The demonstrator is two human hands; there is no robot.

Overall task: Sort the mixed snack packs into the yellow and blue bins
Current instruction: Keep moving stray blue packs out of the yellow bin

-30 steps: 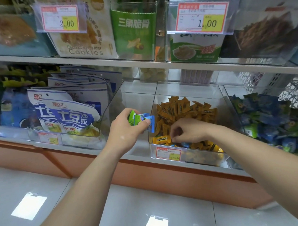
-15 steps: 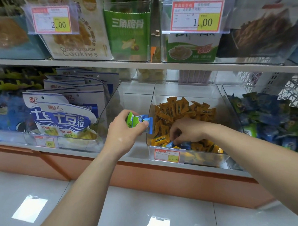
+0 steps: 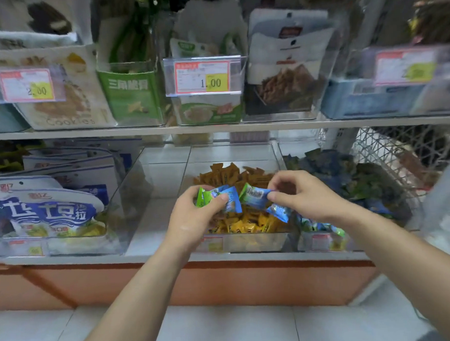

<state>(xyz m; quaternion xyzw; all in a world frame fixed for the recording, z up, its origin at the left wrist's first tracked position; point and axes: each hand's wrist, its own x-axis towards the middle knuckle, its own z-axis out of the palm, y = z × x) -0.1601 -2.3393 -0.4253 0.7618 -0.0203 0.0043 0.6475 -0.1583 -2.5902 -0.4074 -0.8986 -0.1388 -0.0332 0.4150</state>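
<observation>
- My right hand has come up out of the yellow bin. A second ago it was buried among the yellow packs, digging; now it is raised, with two blue packs pinched between thumb and fingertips.
- One of those packs shows its barcode and points toward my left hand; the other hangs lower, just under my fingers.
- My left hand has stayed closed on its bundle, a few green and blue packs squeezed between thumb and fingers. It has drifted right and now sits over the front of the yellow bin rather than beside it.
- The two hands are near each other, and the pack tips almost meet. I cannot tell whether they touch.
- What that means, as I judge it: the strays I could reach are out of the yellow bin, whose visible contents now look all yellow.
- The blue bin is just to the right, holding blue and green packs. Everything I am gripping likely belongs there.
- Next I would either pass the right-hand pair to the left bundle or carry both handfuls right and drop them in.
- The lower pack hangs loosely and could slip back into the yellow bin.
</observation>
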